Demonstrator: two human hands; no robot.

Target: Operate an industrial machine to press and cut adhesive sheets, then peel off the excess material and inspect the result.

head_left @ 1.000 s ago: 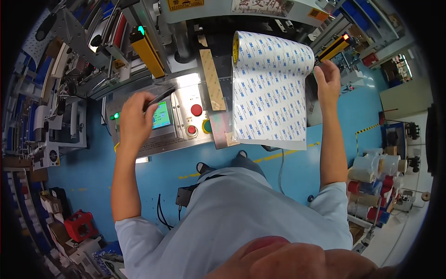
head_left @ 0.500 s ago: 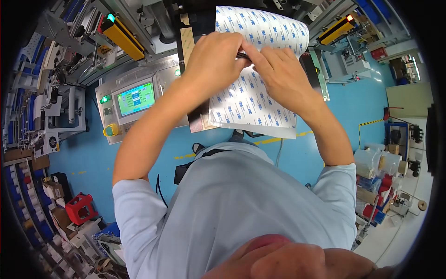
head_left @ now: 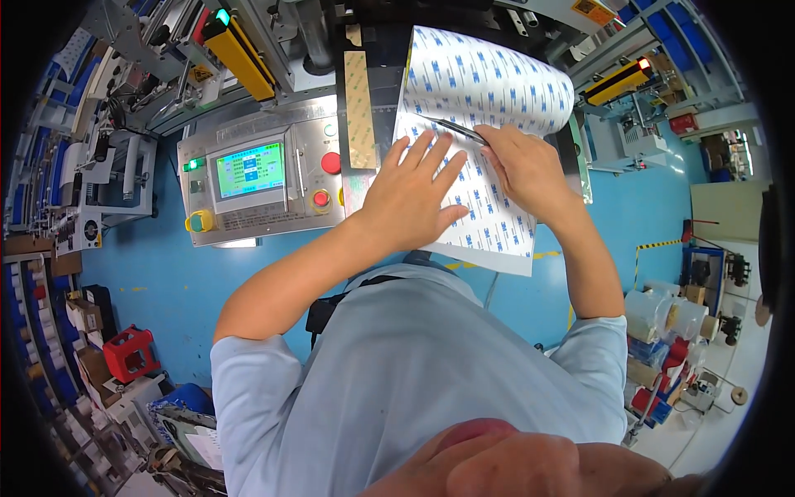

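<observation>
A white sheet (head_left: 489, 217) printed with blue marks lies in front of me, its far part curled over into a roll (head_left: 489, 79). My left hand (head_left: 411, 195) rests flat on the sheet's left part, fingers spread and nothing in them. My right hand (head_left: 526, 170) is closed around a slim black pointed tool (head_left: 455, 127) that looks like a craft knife. The tool slants over the sheet, its tip toward the sheet's left edge, just beyond my left fingertips. Whether the tip touches the sheet, I cannot tell.
Left of the sheet lies a tan patterned strip (head_left: 358, 108) on the dark machine bed (head_left: 387, 91). A metal control panel (head_left: 290, 211) with a lit screen (head_left: 251, 172) and red buttons (head_left: 330, 162) stands further left. Yellow sensor bars (head_left: 240, 56) flank the bed on both sides.
My hands were together over the sheet with the dark tool between them. They have parted: the left has come nearer and opened flat, while the right keeps the tool, now pointing left.
</observation>
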